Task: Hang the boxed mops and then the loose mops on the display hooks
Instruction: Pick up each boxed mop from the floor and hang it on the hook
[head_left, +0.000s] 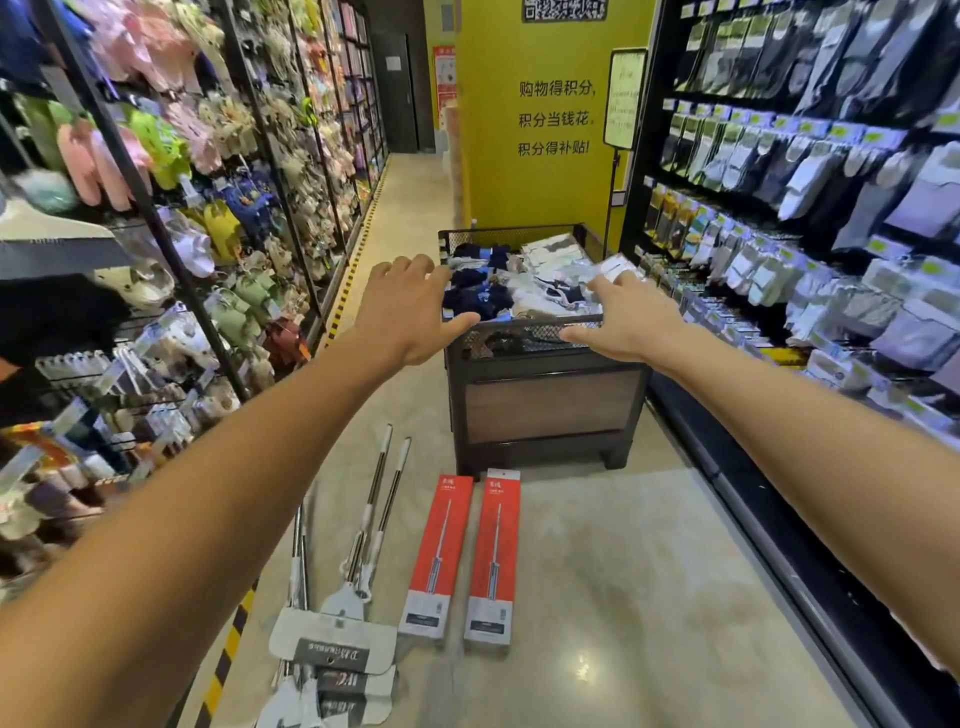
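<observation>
Two red boxed mops lie side by side on the floor, the left box (438, 556) and the right box (494, 557), both pointing away from me. To their left lie several loose mops (343, 629) with metal handles and white card-wrapped heads. My left hand (410, 306) and my right hand (626, 319) are stretched forward at chest height, fingers spread, holding nothing. Both hands hover in front of the bin, well above the mops.
A black mesh bin (540, 395) with a wooden panel, full of socks, stands in the aisle just beyond the boxes. Racks of slippers (171, 208) line the left side and racks of socks (810, 218) the right. A yellow wall (550, 182) closes the aisle behind the bin.
</observation>
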